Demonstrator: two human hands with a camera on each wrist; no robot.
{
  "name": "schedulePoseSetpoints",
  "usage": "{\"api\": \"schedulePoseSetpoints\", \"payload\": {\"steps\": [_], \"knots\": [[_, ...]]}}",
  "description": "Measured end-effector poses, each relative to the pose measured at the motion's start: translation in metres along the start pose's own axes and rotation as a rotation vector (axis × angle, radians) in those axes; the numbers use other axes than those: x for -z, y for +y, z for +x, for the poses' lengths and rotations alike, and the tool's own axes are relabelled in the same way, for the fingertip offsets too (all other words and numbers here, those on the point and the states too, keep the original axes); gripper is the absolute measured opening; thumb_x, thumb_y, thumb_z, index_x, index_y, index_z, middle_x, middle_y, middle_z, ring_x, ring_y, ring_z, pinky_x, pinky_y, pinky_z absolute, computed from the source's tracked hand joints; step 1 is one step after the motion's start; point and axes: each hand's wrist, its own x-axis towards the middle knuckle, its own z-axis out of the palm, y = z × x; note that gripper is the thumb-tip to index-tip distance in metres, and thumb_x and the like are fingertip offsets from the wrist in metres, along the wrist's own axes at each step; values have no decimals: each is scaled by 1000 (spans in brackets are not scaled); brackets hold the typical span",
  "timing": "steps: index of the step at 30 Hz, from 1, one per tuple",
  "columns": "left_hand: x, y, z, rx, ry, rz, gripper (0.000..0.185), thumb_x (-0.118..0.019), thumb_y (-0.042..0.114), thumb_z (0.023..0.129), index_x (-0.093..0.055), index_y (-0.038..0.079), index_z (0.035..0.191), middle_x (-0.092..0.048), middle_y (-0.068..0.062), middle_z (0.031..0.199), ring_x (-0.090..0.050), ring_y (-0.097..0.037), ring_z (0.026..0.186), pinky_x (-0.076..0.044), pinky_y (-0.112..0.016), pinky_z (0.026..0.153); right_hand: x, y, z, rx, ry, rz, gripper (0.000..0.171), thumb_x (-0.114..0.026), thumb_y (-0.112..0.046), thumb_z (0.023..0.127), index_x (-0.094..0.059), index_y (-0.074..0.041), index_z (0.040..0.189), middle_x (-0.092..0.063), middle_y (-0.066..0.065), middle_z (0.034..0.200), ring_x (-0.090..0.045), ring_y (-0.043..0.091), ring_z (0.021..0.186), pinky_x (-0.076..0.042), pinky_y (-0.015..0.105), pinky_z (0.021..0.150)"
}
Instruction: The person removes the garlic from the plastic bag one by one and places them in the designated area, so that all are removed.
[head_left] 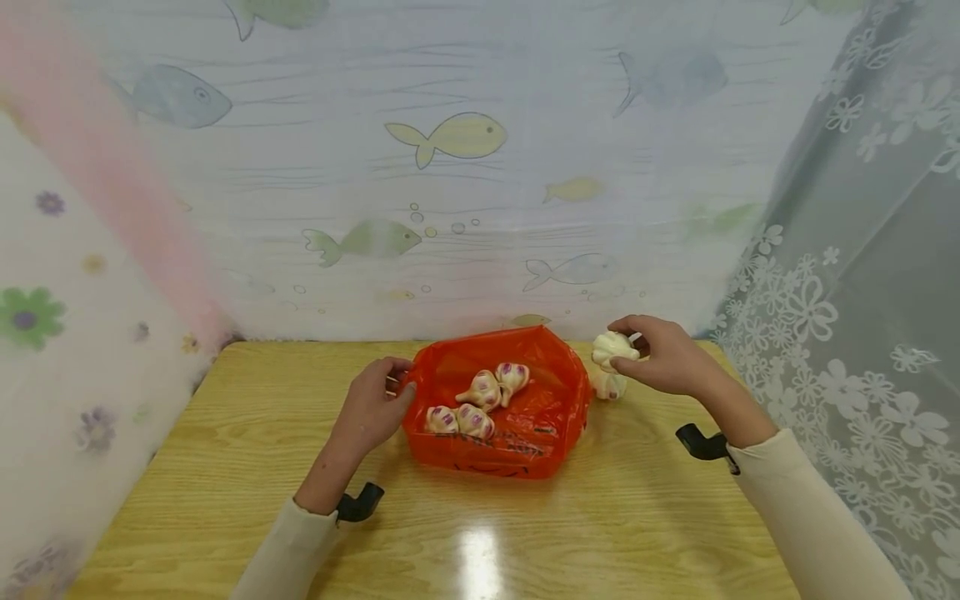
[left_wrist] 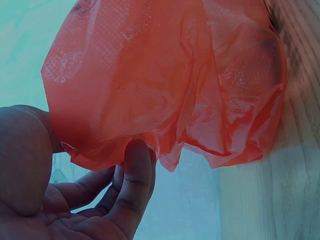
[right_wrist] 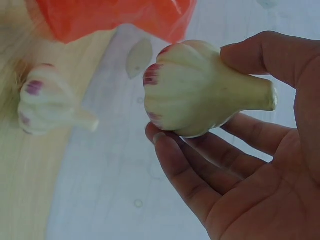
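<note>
Clearly, the left hand [head_left: 375, 404] pinches the left edge of a red bag [head_left: 442, 455] on the worktop [head_left: 262, 433], with four garlic bulbs [head_left: 486, 390] (purple-streaked) inside. Past the bag's right side, the right hand [head_left: 667, 358] grips a fifth bulb [head_left: 613, 348], near a sixth bulb [head_left: 610, 387] on the worktop.

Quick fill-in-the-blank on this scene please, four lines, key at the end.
The red bag contains ____ garlic bulbs.
The left hand pinches the ____.
In the head view, the bulb held by the right hand is to the ____ of the bag.
Loose bulbs resting on the table outside the bag number ____.

Missing words: four; bag; right; one.
</note>
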Motion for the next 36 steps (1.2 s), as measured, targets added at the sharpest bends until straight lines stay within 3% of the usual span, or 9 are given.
{"api": "schedulePoseSetpoints", "payload": {"steps": [20, 28, 36], "knots": [[2, 1, 1, -10, 0, 5, 33, -65, 13, 102, -64, 2, 134, -66, -14, 122, -64, -29, 105, -61, -46, 90, 6, 26, -15, -65, -27, -31, 51, -73, -18, 100, -57, 7, 142, -64, 28, 130, -70, 42, 107, -60, 54, 86], [2, 1, 2, -11, 2, 4, 34, -66, 13, 102, -64, 2, 134, -66, -14, 122, -64, -30, 106, -61, -47, 91, 5, 38, -17, -65, -36, -23, 49, -73, -15, 100, -58, 9, 139, -65, 28, 126, -73, 33, 96, -60, 42, 75], [2, 1, 2, -6, -2, 5, 34, -66, 13, 102, -64, 2, 134, -66, -15, 123, -64, -30, 105, -61, -46, 92, 4, 48, -21, -77, -42, -49, 49, -74, -17, 99, -58, 11, 137, -65, 31, 124, -73, 37, 95, -60, 45, 71]]}}
